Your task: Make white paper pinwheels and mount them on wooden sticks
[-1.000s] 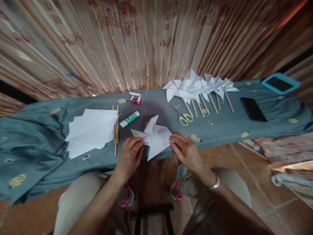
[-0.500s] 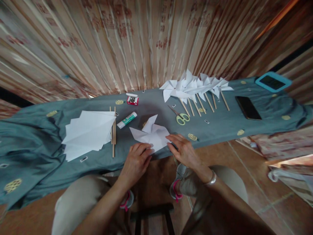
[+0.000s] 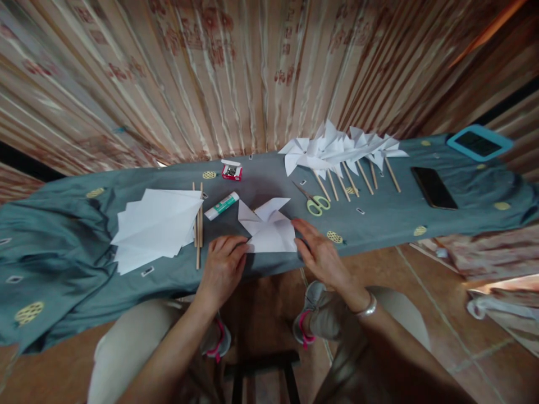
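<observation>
A partly folded white paper pinwheel (image 3: pixel 269 230) lies in front of me, with blades raised on its far side and a flat edge toward me. My left hand (image 3: pixel 225 261) is closed, its thumb and forefinger pinching the paper's near left corner. At the right edge, my right hand (image 3: pixel 320 252) touches the paper with its fingers stretched and the thumb apart. Just beyond the paper lie a glue stick (image 3: pixel 222 206) and green-handled scissors (image 3: pixel 318 205).
Left are stacked white paper sheets (image 3: pixel 155 227) beside several wooden sticks (image 3: pixel 199 241). A red box of small metal pieces (image 3: pixel 231 170) stands behind. Finished pinwheels on sticks (image 3: pixel 337 148), a phone (image 3: pixel 433 188) and a blue-framed device (image 3: pixel 480 141) lie right on the cloth-covered table (image 3: pixel 379 219).
The paper pinwheel has turned, so its flat edge now faces me squarely. My left hand has shifted to its near left corner; my right hand stays by the right edge.
</observation>
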Action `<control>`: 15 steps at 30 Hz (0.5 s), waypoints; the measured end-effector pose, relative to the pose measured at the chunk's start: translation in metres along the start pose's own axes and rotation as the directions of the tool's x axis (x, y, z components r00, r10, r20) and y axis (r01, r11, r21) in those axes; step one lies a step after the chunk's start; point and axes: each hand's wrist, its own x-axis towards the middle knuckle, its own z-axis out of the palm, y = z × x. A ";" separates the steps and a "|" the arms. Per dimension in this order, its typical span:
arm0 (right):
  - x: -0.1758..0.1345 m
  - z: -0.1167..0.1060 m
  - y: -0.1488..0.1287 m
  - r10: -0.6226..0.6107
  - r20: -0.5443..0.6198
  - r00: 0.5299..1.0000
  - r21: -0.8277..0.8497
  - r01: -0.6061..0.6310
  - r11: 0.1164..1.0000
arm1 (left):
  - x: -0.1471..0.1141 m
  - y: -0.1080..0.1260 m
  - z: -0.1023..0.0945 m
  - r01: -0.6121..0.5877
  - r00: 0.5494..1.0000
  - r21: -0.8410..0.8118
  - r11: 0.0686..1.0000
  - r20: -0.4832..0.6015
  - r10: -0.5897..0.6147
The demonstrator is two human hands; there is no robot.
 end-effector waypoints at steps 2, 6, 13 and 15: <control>-0.003 0.002 -0.007 0.014 0.024 1.000 0.061 -0.016 0.998 | 0.000 0.003 0.001 -0.005 1.000 -0.011 1.000 0.011 0.005; -0.009 0.003 -0.019 0.022 0.050 0.998 0.120 -0.028 0.992 | -0.001 0.006 0.002 -0.036 0.999 -0.032 0.999 0.009 0.037; -0.010 0.005 -0.019 -0.203 0.045 0.978 -0.035 0.204 0.978 | -0.002 0.007 0.004 -0.069 0.996 -0.052 0.996 0.044 0.072; -0.010 0.007 -0.022 -0.249 0.143 0.958 -0.024 0.254 0.967 | -0.002 0.009 0.005 -0.081 0.995 -0.051 0.995 0.053 0.083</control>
